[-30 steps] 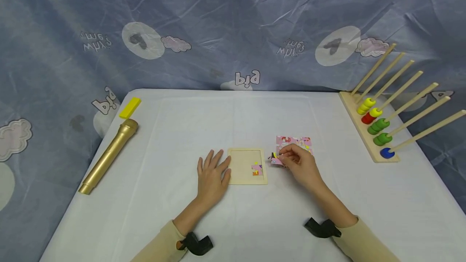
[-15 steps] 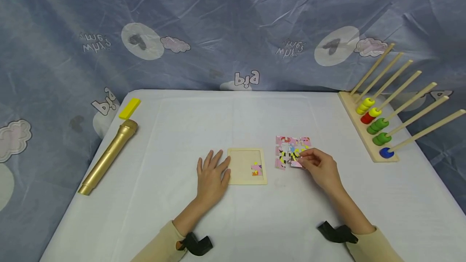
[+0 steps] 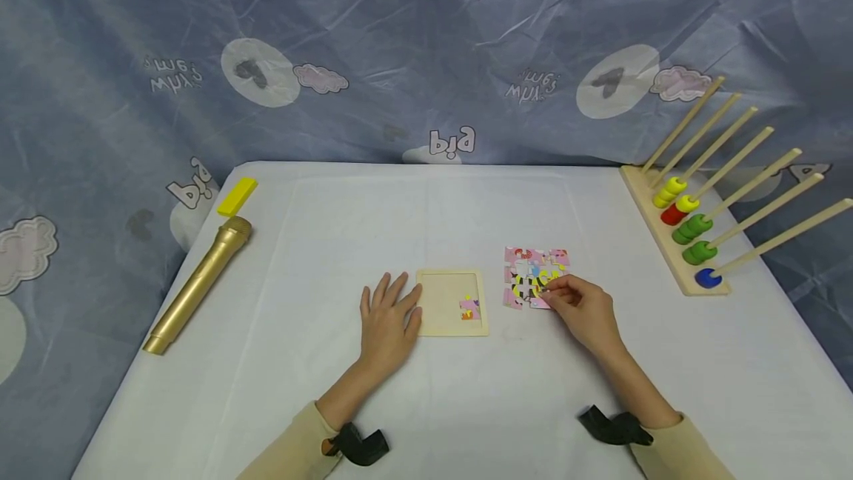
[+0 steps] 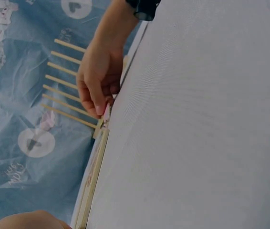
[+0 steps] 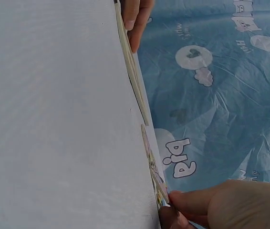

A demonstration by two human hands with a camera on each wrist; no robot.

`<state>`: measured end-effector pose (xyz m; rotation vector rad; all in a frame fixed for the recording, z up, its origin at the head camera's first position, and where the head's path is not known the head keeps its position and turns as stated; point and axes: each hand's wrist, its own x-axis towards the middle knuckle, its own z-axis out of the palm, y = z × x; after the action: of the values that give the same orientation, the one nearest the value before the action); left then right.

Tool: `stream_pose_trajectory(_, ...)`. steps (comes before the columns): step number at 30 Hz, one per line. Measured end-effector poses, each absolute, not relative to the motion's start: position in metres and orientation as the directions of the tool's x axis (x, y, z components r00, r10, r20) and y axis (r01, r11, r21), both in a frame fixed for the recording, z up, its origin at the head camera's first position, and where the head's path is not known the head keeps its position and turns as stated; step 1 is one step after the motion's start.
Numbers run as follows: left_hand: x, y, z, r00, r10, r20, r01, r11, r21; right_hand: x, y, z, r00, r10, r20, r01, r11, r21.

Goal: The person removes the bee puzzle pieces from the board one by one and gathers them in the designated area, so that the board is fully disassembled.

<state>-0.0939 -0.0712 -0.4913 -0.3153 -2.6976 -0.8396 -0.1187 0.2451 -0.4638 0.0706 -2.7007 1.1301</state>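
A wooden puzzle tray (image 3: pixel 453 330) lies flat on the white table, with a small pink puzzle section (image 3: pixel 469 310) at its lower right. My left hand (image 3: pixel 388 324) rests beside it, fingers spread, fingertips on the left rim. To the right of the tray lies a cluster of pink and yellow puzzle pieces (image 3: pixel 523 261) with bee pictures. At the cluster's lower right corner, my right hand (image 3: pixel 586 313) pinches a puzzle piece (image 5: pixel 160 186) between thumb and fingers; in the left wrist view a pink edge shows tilted under the fingertips. My right fingers partly hide that piece in the head view.
A wooden bead rack (image 3: pixel 673 243) with upright pegs and coloured beads stands at the right edge. A gold microphone (image 3: pixel 200 284) and a yellow block (image 3: pixel 237 197) lie at the left. A patterned blue cloth (image 3: pixel 400 43) hangs behind the table.
My right hand let go of a bee piece at the cluster's lower left, moved right, and took hold of another piece at the lower right corner. My left hand stayed put.
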Motion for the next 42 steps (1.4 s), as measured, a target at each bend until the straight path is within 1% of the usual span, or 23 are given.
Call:
stream_pose_trajectory(13, -0.092, -0.071, -0.489, -0.934, 0.121, 0.335, 0.29, 0.804, 0.519, -0.116, 0.24, -0.47, -0.945, 0.058, 0.321, -0.178, 0.735, -0.654)
stream_pose_trajectory(23, -0.093, -0.072, -0.491, -0.932, 0.12, 0.341, 0.293, 0.805, 0.516, -0.116, 0.238, -0.467, -0.94, 0.069, 0.333, -0.172, 0.749, -0.64)
stream_pose_trajectory(27, -0.093, -0.071, -0.49, -0.933, 0.122, 0.339, 0.295, 0.799, 0.524, -0.117, 0.238, -0.466, -0.923, 0.096, 0.372, -0.179, 0.749, -0.638)
stream_pose_trajectory(31, -0.093, -0.072, -0.489, -0.932, 0.124, 0.342, 0.298, 0.8, 0.52, -0.119, 0.236, -0.462, -0.915, 0.114, 0.387, -0.194, 0.717, -0.67)
stream_pose_trajectory(34, -0.094, -0.072, -0.489, -0.931, 0.121, 0.345, 0.296, 0.803, 0.517, -0.118, 0.23, -0.46, -0.927, 0.084, 0.366, -0.215, 0.679, -0.702)
stream_pose_trajectory(38, -0.093, -0.072, -0.489, -0.93, 0.12, 0.349, 0.298, 0.8, 0.521, -0.115, 0.213, -0.459, -0.94, -0.017, 0.34, -0.272, 0.639, -0.719)
stream_pose_trajectory(42, -0.093, -0.072, -0.49, -0.928, 0.12, 0.352, 0.302, 0.797, 0.523, -0.113, 0.189, -0.456, -0.935, -0.116, 0.335, -0.334, 0.607, -0.721)
